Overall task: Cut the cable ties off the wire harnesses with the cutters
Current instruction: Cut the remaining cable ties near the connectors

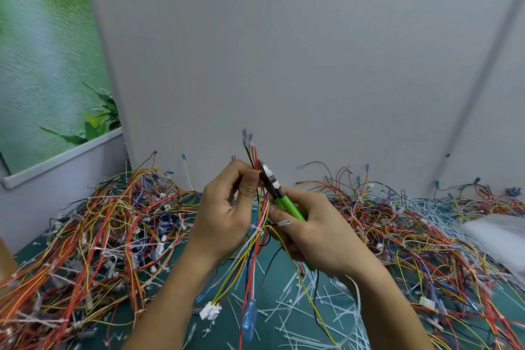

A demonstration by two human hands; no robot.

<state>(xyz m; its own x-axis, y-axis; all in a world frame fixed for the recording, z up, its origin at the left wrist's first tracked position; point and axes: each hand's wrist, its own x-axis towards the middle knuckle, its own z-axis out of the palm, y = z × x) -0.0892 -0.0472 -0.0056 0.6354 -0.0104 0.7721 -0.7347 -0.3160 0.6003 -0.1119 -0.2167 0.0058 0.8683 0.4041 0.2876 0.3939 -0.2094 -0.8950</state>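
My left hand [227,207] pinches an upright wire harness [257,239] of red, yellow, white and black wires between thumb and fingers. My right hand [315,231] grips the green-handled cutters [285,202], whose metal jaws [267,173] sit against the harness just right of my left thumb. A white cable tie [259,229] wraps the harness lower down, between my two hands. The harness ends below in a white connector [210,310] and a blue sleeved terminal [249,318].
A large heap of tied harnesses [93,230] covers the green mat on the left. Another tangle [426,236] spreads on the right. Several cut white ties [292,310] litter the mat in front. A grey wall stands close behind, and a clear bag [500,239] lies at far right.
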